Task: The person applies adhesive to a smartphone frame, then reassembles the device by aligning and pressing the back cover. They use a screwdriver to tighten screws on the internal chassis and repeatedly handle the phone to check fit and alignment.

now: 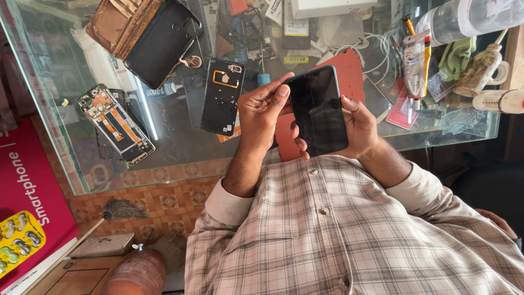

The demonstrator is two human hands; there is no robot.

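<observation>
Head view, cluttered glass table (180, 158), patterned floor (164, 205), both hands clamped on phone (316, 112)

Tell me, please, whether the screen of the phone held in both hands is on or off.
Off, as far as shows: the phone between the left hand and the right hand has a uniformly dark screen with only faint reflections.

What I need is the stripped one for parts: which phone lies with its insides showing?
The opened phone at the glass table's left, orange and black parts bared. The held phone, between left hand and right hand, shows an intact dark screen.
</observation>
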